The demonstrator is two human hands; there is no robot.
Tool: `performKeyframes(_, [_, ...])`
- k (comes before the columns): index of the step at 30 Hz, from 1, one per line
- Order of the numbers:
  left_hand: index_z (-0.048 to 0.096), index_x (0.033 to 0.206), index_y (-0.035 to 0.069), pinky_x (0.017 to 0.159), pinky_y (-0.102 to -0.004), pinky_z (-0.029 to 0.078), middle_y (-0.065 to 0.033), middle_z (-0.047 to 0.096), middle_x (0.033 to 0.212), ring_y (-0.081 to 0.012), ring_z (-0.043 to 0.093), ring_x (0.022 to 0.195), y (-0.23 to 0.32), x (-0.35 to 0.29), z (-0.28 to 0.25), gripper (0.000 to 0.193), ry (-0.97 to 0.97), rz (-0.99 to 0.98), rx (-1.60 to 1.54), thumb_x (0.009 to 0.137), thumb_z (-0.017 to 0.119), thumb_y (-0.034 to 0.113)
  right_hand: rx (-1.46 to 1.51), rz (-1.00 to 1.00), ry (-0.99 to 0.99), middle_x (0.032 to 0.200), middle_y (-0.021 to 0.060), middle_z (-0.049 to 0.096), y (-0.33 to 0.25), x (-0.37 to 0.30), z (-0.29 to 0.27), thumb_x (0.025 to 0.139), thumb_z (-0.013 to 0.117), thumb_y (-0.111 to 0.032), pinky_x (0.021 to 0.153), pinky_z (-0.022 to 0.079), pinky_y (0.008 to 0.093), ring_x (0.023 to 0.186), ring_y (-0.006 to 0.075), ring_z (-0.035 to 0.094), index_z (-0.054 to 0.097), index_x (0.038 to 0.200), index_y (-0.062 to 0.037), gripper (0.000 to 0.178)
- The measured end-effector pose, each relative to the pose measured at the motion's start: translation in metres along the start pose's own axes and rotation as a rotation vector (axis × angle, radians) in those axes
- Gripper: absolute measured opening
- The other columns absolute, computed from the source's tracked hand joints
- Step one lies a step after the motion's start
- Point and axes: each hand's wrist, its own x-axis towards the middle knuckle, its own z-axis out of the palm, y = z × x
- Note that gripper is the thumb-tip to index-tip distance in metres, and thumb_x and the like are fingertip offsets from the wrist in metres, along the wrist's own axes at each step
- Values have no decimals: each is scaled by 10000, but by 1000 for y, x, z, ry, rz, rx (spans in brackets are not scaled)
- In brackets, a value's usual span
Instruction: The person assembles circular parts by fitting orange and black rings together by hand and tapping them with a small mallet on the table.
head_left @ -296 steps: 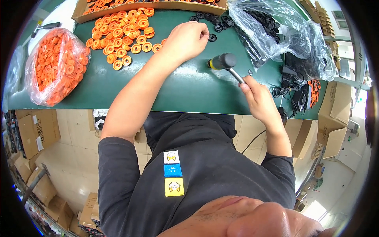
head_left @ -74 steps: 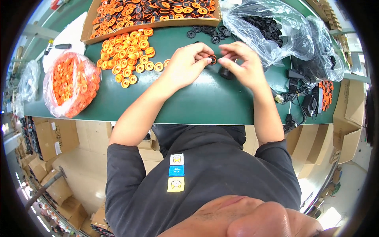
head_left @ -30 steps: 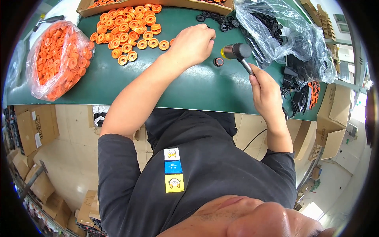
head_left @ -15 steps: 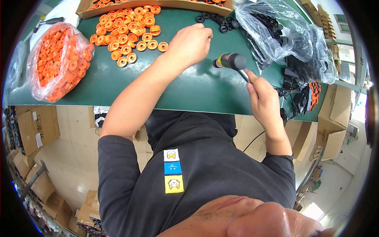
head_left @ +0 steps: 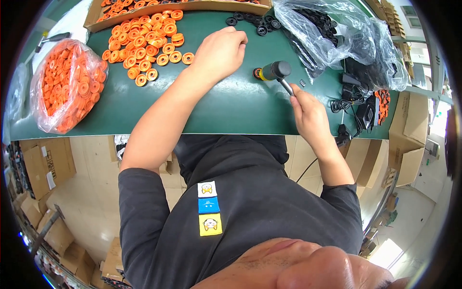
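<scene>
My right hand (head_left: 310,113) is closed around the handle of a mallet (head_left: 281,70) with a dark head and a yellow band. The mallet head is held over the green table, its far end at a small orange-and-black wheel (head_left: 257,73); whether they touch I cannot tell. My left hand (head_left: 221,54) is left of the mallet with its fingers curled; anything inside them is hidden. Close to its left lies a pile of orange wheels (head_left: 144,41). Several black wheels (head_left: 262,30) lie just beyond its fingers, to the right.
A clear bag of orange wheels (head_left: 67,86) stands on the left. At the back is a cardboard tray (head_left: 183,8) of orange parts. Clear plastic bags (head_left: 327,43) with black parts lie back right, near black cables and an adapter (head_left: 349,98). A small metal piece (head_left: 302,83) lies beside the mallet.
The whole view has shifted slightly, so the table things appear farther left. More of the orange-and-black wheel shows at the mallet head. Both hands keep much the same pose.
</scene>
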Motion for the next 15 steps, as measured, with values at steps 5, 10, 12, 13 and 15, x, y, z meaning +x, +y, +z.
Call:
performKeyframes(5, [681, 997, 46, 818, -435, 511, -132, 653, 948, -334, 637, 930, -1, -1, 0, 150, -4, -19, 0, 903, 609, 139, 57, 26, 7, 868, 181, 645, -2, 7, -10, 953, 608, -105, 704, 506, 459, 809, 387, 641, 637, 1244, -42, 298])
performKeyframes(10, [686, 1004, 43, 815, -427, 515, -130, 659, 952, -328, 646, 926, -1, 1, 0, 158, 4, 15, 5, 901, 611, 136, 36, 18, -4, 887, 200, 651, 3, 12, 1, 961, 593, -120, 715, 505, 460, 829, 396, 640, 640, 1212, -27, 272])
performKeyframes(12, [688, 1012, 43, 814, -423, 517, -129, 661, 954, -325, 650, 922, -2, 0, 0, 164, -12, 6, 12, 900, 611, 134, 40, 7, -24, 893, 194, 654, 3, 17, -3, 963, 589, -133, 705, 509, 468, 822, 398, 640, 638, 1204, -37, 264])
performKeyframes(13, [689, 1020, 40, 810, -419, 518, -129, 664, 957, -322, 653, 914, -2, -1, 0, 171, -1, 6, 13, 899, 607, 127, 49, 23, -43, 900, 190, 658, 0, 19, -7, 963, 590, -137, 704, 511, 475, 819, 399, 640, 637, 1206, -43, 265])
performKeyframes(15, [691, 1029, 37, 806, -414, 520, -129, 666, 959, -319, 657, 907, -2, 0, -2, 179, 4, 11, 18, 898, 602, 120, 63, 44, -57, 907, 185, 663, -5, 20, -8, 963, 590, -141, 702, 514, 481, 816, 400, 641, 637, 1208, -49, 266])
